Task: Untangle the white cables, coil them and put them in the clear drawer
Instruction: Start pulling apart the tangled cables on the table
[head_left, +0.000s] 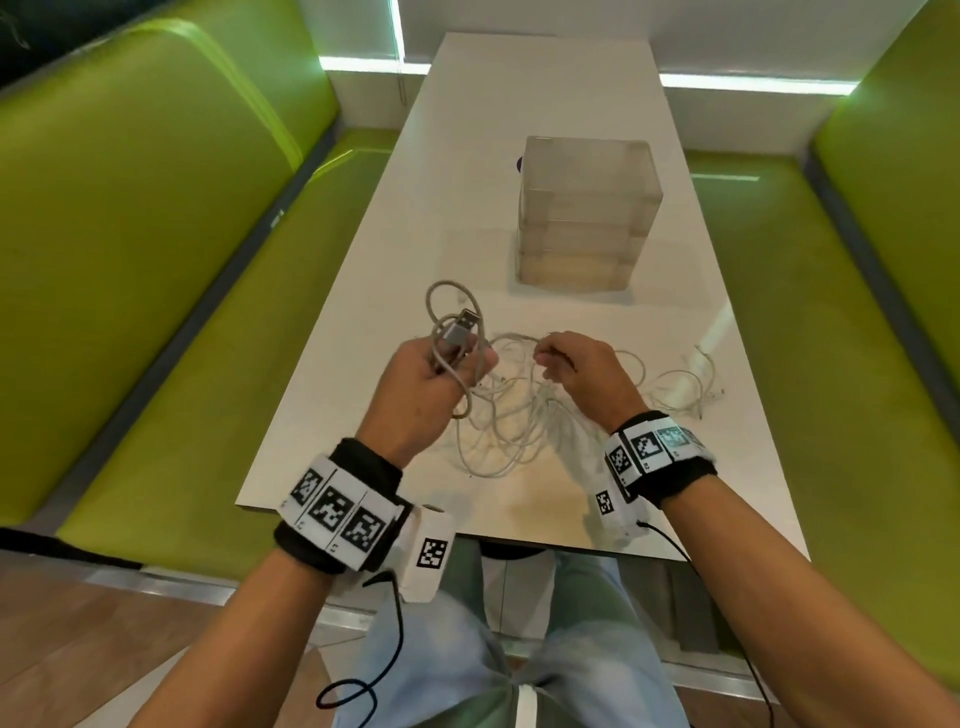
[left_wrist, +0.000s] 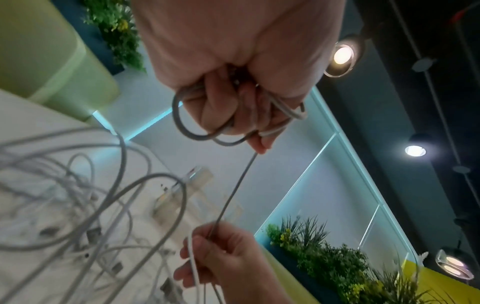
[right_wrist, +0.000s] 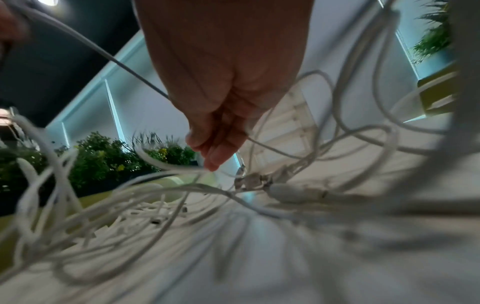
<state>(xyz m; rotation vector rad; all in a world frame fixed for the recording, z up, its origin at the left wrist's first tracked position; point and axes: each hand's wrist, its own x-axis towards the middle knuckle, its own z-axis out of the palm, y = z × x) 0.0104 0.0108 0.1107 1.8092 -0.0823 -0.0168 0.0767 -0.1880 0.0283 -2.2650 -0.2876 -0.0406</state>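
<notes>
White cables (head_left: 514, 410) are mostly lying tangled on the desk (head_left: 545, 104), just in front of the clear drawer (head_left: 587, 218), seemingly closed. Left hand (head_left: 431, 384) is gripping one part-wound coil; right hand (head_left: 582, 369) is pinching its strand. Most work remaining.

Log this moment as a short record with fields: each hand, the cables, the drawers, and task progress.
left hand: grips a partly coiled cable, plug end up
right hand: pinches a strand running to the left hand
cable pile: tangled on the table, between the hands
drawer unit: clear, behind the pile, drawers look closed
progress: no cable stored yet
</notes>
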